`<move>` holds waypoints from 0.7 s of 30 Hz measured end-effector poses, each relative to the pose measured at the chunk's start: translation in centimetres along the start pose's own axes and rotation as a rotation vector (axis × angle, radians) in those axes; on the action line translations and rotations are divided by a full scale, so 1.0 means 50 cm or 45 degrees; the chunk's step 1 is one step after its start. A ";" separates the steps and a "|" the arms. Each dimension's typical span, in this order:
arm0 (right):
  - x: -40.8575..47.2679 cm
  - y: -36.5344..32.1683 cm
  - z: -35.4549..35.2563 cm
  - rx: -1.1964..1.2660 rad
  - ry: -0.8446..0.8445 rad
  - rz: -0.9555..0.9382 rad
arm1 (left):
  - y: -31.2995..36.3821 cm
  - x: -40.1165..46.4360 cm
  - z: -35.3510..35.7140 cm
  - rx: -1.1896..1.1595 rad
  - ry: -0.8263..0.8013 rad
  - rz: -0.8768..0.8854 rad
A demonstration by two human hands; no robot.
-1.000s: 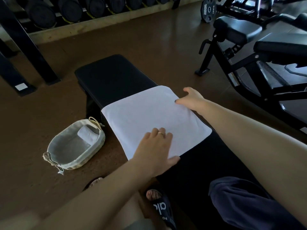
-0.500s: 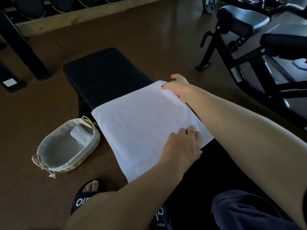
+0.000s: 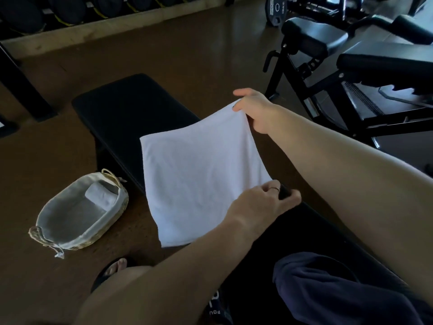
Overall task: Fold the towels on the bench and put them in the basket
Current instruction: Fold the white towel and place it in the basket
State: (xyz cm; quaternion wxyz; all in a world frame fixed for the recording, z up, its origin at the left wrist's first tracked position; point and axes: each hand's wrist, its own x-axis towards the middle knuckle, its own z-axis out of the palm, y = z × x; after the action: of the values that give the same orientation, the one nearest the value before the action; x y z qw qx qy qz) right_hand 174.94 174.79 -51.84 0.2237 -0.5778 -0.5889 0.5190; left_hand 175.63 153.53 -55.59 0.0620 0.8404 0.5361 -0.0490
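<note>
A white towel [image 3: 199, 170] lies spread across the black bench [image 3: 131, 109], its left part hanging over the bench's edge. My right hand [image 3: 255, 109] pinches the towel's far right corner and holds it lifted off the bench. My left hand [image 3: 262, 205] grips the near right corner, also raised. On the floor to the left stands an oval wicker basket [image 3: 117, 209] with a cloth liner, and one rolled towel [image 3: 102, 195] lies inside it at the far end.
Black gym machines [image 3: 351, 73] stand close on the right. A rack of dumbbells [image 3: 70, 8] runs along the far wall. My foot in a sandal [image 3: 112, 270] rests on the brown floor near the basket. Dark shorts [image 3: 339, 289] cover my leg on the bench.
Both hands went from pressing the towel flat to gripping its right corners. The right edge is now lifted off the bench.
</note>
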 end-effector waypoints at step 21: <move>-0.248 -0.027 -0.209 0.793 0.264 0.070 | -0.238 -0.269 -0.278 0.341 0.686 -0.517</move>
State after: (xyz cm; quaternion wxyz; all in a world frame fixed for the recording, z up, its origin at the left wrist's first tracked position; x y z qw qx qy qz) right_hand 186.24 167.43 -42.70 0.4343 -0.5472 -0.3602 0.6182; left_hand 159.40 148.61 -40.47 -0.2030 0.7002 0.6781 0.0931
